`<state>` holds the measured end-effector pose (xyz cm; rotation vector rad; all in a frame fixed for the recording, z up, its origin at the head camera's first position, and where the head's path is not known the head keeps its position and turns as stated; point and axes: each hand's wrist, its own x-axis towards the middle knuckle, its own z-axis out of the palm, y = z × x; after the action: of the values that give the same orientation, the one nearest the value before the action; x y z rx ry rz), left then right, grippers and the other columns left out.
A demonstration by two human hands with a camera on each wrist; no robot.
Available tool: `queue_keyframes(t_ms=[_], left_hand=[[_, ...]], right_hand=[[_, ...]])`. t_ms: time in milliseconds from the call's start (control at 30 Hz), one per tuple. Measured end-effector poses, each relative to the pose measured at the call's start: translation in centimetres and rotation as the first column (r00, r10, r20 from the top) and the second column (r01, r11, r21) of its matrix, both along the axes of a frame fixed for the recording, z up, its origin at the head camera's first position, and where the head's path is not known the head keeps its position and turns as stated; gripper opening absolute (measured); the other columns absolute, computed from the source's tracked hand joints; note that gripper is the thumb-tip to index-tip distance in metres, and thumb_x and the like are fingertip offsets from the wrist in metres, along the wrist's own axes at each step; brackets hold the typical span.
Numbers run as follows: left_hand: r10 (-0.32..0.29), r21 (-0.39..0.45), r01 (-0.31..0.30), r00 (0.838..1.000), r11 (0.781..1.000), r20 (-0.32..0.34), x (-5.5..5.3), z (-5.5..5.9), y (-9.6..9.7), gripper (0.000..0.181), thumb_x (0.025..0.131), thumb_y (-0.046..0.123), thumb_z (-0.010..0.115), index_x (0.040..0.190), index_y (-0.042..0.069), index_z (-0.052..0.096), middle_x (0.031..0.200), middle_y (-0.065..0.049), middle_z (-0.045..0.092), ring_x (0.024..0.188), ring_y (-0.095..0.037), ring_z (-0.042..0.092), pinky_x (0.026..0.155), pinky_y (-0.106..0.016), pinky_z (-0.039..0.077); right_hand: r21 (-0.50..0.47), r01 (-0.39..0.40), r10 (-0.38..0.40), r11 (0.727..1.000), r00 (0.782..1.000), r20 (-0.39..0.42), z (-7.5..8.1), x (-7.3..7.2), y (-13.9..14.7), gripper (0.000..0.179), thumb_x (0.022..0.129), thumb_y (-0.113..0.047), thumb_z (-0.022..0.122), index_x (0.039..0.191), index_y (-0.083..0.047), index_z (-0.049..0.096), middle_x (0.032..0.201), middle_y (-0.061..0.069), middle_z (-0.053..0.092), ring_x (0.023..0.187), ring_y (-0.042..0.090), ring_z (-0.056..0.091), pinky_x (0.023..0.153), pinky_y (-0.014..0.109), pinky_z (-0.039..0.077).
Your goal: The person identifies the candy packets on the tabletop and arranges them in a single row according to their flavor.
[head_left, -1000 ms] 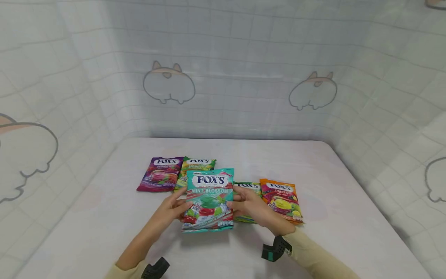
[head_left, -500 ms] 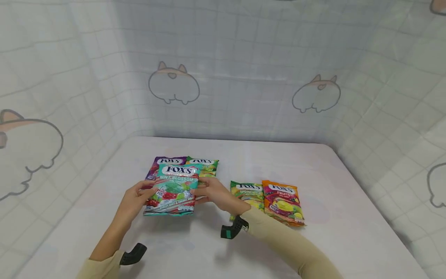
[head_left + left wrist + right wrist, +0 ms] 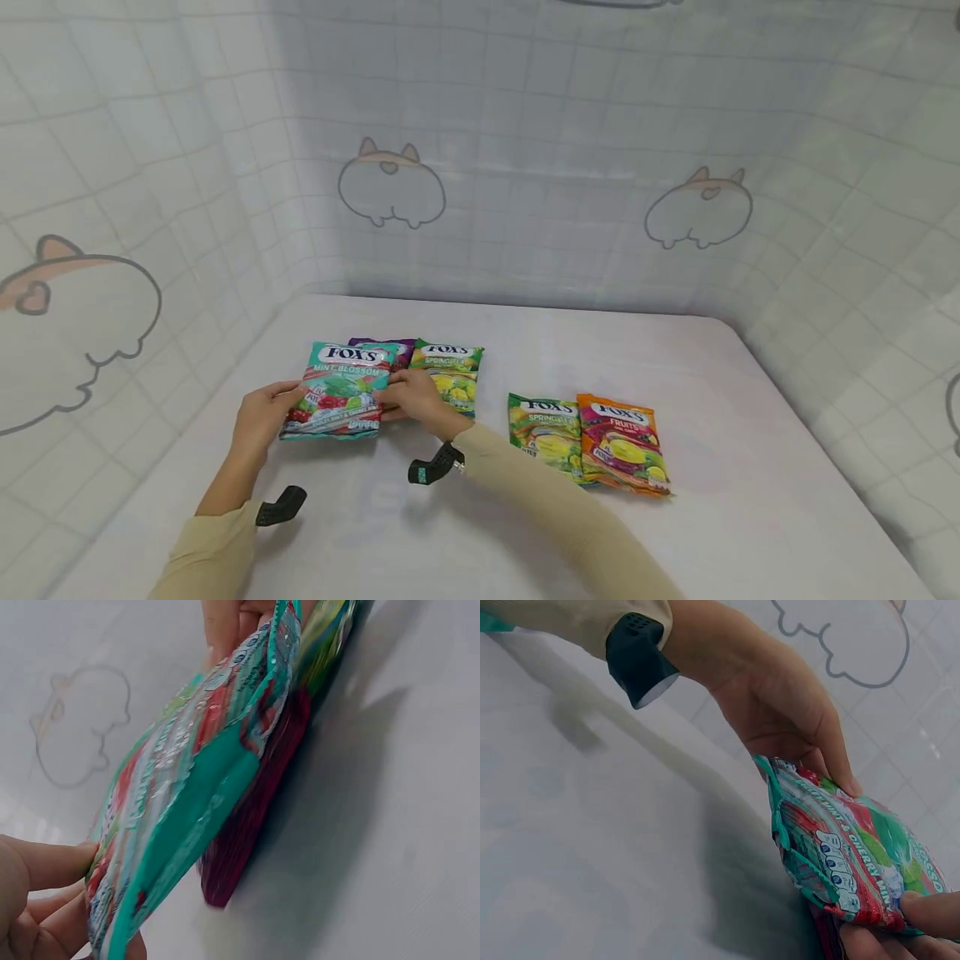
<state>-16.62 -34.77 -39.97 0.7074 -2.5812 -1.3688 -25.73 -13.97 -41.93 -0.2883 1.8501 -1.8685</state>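
Both my hands hold a teal Fox's Mint Blossom candy bag (image 3: 343, 390) by its two sides, tilted up toward me. On its left edge my left hand (image 3: 262, 421) pinches it, thumb in front and fingers behind, as the left wrist view shows. My right hand (image 3: 420, 398) grips the right edge, its thumb (image 3: 928, 913) on the printed front. Behind the teal bag is a purple Fox's bag (image 3: 405, 354), mostly hidden by it. A green-yellow Fox's Springtea bag (image 3: 450, 379) lies just right of the purple one.
On the white table (image 3: 465, 542), a second Springtea bag (image 3: 547, 437) lies to the right, its edge meeting an orange Fox's Fruits bag (image 3: 624, 446). A white gridded curtain (image 3: 547, 217) with cartoon drawings surrounds the table at the back and sides.
Both hands have carried the teal candy bag left and slightly away from me, from the middle to in front of the purple bag. The right-hand Springtea bag has come into full view.
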Motion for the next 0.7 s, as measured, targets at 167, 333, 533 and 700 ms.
queue_keyframes(t_ms=[167, 333, 533, 700], left_hand=[[0.098, -0.007, -0.098, 0.995, 0.995, -0.009, -1.0, -0.1, -1.8, 0.058, 0.100, 0.040, 0.045, 0.136, -0.005, 0.050, 0.134, -0.028, 0.047, 0.111, -0.036, 0.041, 0.074, -0.036, 0.035], [0.153, -0.022, -0.153, 0.988, 0.988, -0.004, -2.0, -0.2, -3.6, 0.055, 0.100, 0.038, 0.046, 0.136, -0.004, 0.051, 0.135, -0.028, 0.046, 0.114, -0.037, 0.041, 0.079, -0.039, 0.036], [0.203, -0.060, -0.204, 0.979, 0.977, -0.031, -3.1, -0.4, -5.2, 0.052, 0.100, 0.036, 0.048, 0.133, -0.004, 0.053, 0.134, -0.029, 0.049, 0.118, -0.038, 0.042, 0.088, -0.046, 0.037], [0.236, -0.087, -0.237, 0.971, 0.968, -0.026, -4.0, -0.8, -6.4, 0.051, 0.099, 0.034, 0.048, 0.133, -0.004, 0.053, 0.138, -0.029, 0.045, 0.128, -0.044, 0.037, 0.103, -0.054, 0.029]], right_hand=[[-0.014, 0.058, -0.058, 0.998, 0.998, -0.022, 0.3, 0.0, -2.8, 0.026, 0.086, -0.008, 0.073, 0.109, 0.002, 0.067, 0.083, 0.008, 0.071, 0.073, 0.024, 0.071, 0.064, 0.035, 0.058], [-0.085, 0.029, -0.030, 0.996, 1.000, -0.008, 0.4, -0.2, -4.6, 0.023, 0.087, -0.003, 0.070, 0.108, 0.004, 0.068, 0.083, 0.009, 0.071, 0.077, 0.027, 0.071, 0.070, 0.038, 0.058], [-0.220, -0.089, 0.109, 0.971, 0.991, 0.080, 0.4, -0.5, -5.4, 0.046, 0.090, -0.002, 0.065, 0.133, 0.007, 0.051, 0.112, 0.014, 0.067, 0.101, 0.028, 0.066, 0.092, 0.043, 0.049], [-0.161, -0.265, 0.255, 0.951, 0.964, -0.077, 0.1, -0.8, -5.7, 0.048, 0.098, -0.001, 0.053, 0.143, 0.007, 0.038, 0.147, 0.017, 0.041, 0.131, 0.024, 0.044, 0.102, 0.033, 0.041]])
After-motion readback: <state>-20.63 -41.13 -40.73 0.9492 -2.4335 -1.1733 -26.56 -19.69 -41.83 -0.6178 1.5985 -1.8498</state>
